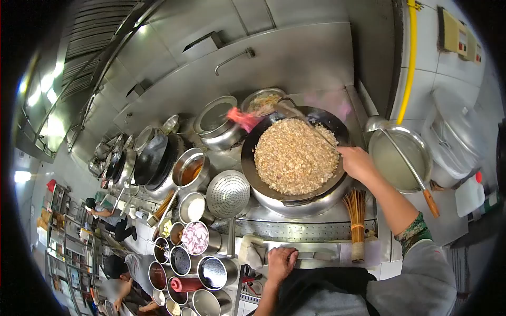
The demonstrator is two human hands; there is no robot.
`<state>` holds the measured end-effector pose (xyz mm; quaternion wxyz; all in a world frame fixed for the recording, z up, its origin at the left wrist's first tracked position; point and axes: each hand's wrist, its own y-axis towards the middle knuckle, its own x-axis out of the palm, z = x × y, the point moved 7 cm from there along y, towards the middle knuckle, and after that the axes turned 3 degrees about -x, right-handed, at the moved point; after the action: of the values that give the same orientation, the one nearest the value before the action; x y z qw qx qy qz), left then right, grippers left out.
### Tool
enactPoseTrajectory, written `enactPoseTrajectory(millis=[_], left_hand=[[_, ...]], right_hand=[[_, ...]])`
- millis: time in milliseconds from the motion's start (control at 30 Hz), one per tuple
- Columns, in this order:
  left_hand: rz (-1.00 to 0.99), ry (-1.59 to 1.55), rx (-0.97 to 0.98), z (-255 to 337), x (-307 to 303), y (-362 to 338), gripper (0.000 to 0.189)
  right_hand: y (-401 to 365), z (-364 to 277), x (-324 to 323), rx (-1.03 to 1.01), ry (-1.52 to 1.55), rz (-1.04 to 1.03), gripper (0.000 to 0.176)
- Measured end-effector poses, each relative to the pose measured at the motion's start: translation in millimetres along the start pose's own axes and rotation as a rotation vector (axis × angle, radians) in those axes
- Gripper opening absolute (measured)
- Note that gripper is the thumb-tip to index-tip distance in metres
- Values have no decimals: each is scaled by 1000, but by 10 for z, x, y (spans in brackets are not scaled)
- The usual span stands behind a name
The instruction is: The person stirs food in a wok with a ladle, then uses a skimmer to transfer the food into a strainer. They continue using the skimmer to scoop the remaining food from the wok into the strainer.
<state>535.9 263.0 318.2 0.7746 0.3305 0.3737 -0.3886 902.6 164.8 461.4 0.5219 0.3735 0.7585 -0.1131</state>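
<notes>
My right hand is closed around the handle of a long-handled wok spatula. The tool slants up and left across a large black wok; its broad head at the far rim is blurred. Pale brown, chopped, grain-like food fills much of the wok. Low in the view, my left hand rests with curled fingers at the counter's front edge, beside a folded cloth and a metal bar. Whether those fingers grip anything is hidden.
A bamboo wok brush stands right of the wok. Further right, a wooden-handled ladle lies across a pot of cloudy liquid. Leftward are a perforated strainer, chopped onion and several metal containers. Two people work far left.
</notes>
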Motion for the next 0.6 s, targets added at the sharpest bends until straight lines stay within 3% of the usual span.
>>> enactPoseTrajectory(millis=[200, 300, 400, 600], left_hand=[[-13, 8, -12, -36, 39, 2, 15], [-7, -7, -5, 25, -31, 31, 15], [-26, 15, -19, 3, -31, 41, 14], [-1, -4, -7, -3, -19, 41, 14]], right_hand=[[158, -340, 153, -263, -259, -153, 51], [-27, -486, -45, -427, -330, -133, 50], [-159, -326, -322, -416, -519, -264, 51], [-310, -24, -1216, -292, -423, -55, 43]])
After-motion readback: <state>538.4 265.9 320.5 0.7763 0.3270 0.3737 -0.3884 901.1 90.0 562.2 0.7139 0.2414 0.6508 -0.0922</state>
